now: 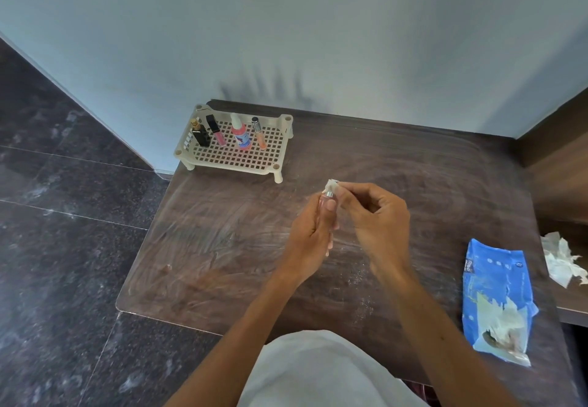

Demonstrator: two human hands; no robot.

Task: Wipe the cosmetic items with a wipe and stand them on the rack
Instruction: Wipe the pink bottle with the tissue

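My left hand (313,234) grips a small clear pinkish cosmetic tube (325,203) with a silver collar, held upright over the middle of the dark wooden table (222,247). My right hand (372,215) pinches a small white wipe (332,186) against the top of the tube. A cream lattice rack (235,155) stands at the table's far left corner. On it stand several items: a black bottle with a gold cap (199,134), a pink gloss with a black cap (216,131), a white and pink bottle (240,134), and an orange tube (259,134).
A torn blue wipes packet (496,298) lies at the table's right edge, with wipes sticking out. Crumpled used wipes (563,260) lie on a lower surface to the right. A blue wall runs behind the table. Dark stone floor lies to the left.
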